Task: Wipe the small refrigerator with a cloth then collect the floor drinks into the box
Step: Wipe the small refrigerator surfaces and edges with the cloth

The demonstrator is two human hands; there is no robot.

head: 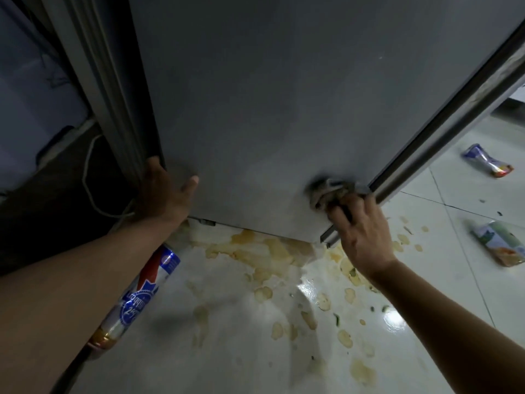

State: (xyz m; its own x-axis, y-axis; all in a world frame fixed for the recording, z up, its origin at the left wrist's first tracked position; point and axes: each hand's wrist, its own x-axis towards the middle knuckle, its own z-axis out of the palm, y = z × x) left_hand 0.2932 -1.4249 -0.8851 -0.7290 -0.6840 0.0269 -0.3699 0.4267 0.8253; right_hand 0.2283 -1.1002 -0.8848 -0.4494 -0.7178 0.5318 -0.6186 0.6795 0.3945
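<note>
Matt grey refrigerator (284,95) panel with a brushed-metal edge strip (443,132); crumpled cloth (331,191); glossy wet tile floor (255,336); shiny metal can (142,297).

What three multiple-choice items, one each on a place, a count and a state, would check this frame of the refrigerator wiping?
1. Where is the cloth?
A. Low on the refrigerator side, near its front edge
B. Flat on the floor
C. Over the left forearm

2. How many drink containers lie on the floor?
A. One
B. Three
C. Five

3. What is the left hand doing?
A. Gripping a can
B. Resting open on the refrigerator's rear edge
C. Holding the cloth

Answers:
1 A: the right hand presses the cloth there.
2 B: a can and two cartons show.
3 B: its fingers lie straight on the panel.
</note>
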